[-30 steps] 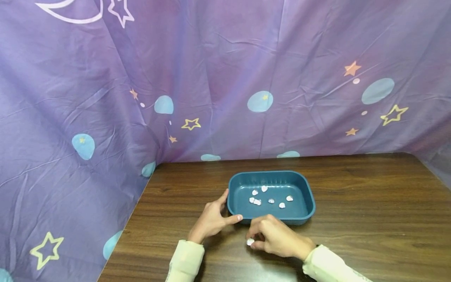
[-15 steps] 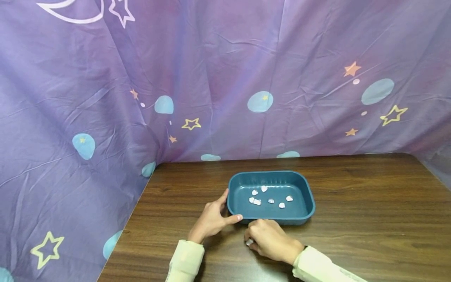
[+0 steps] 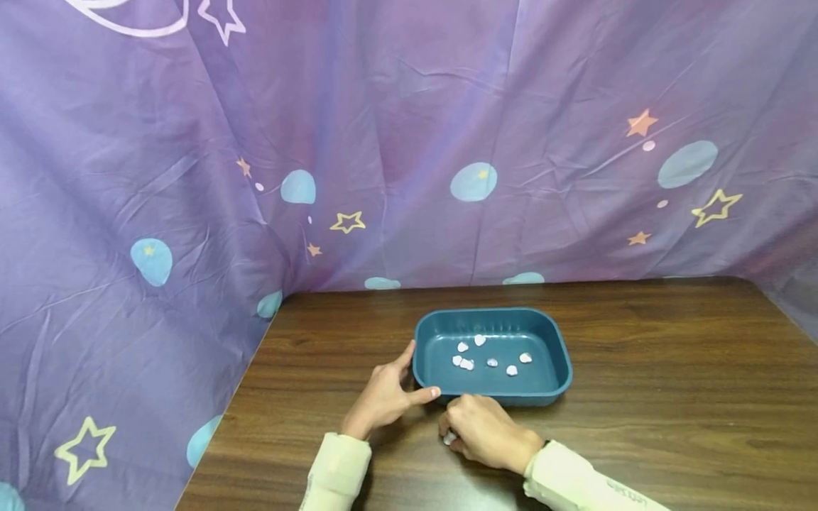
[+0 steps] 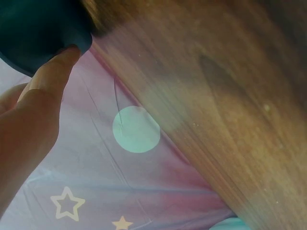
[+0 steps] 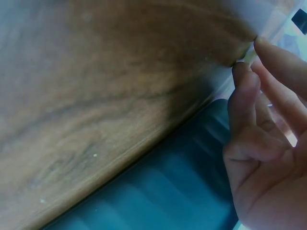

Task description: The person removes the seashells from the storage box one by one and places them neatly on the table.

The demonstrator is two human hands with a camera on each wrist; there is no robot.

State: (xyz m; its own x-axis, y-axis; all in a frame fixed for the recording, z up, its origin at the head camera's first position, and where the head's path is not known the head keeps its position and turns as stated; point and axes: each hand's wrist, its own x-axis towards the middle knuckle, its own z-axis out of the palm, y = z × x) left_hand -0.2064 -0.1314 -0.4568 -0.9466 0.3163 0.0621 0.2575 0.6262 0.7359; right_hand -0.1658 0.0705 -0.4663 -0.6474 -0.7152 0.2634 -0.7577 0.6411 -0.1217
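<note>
A teal plastic basin (image 3: pixel 556 387) stands on the table with several small white lumps (image 3: pixel 480 341) scattered on its floor. My left hand (image 3: pixel 382 399) spans the basin's near left corner, thumb along the front rim and fingers fairly straight against the left wall. In the left wrist view, a straight finger (image 4: pixel 53 72) touches the basin's dark wall. Just in front of the basin, my right hand (image 3: pixel 484 431), back upward, pinches a small white lump (image 3: pixel 449 438) low over the table. Its fingers partly hide that piece; in the right wrist view thumb and fingertips nearly meet.
The brown wood-grain table (image 3: pixel 671 397) extends to both sides of the basin. A purple cloth (image 3: pixel 409 142) printed with stars and blue ovals hangs behind the table and along its left side.
My right hand has shifted slightly left and turned more palm down, and its fingers cover more of the white lump. The left hand and basin have stayed in place.
</note>
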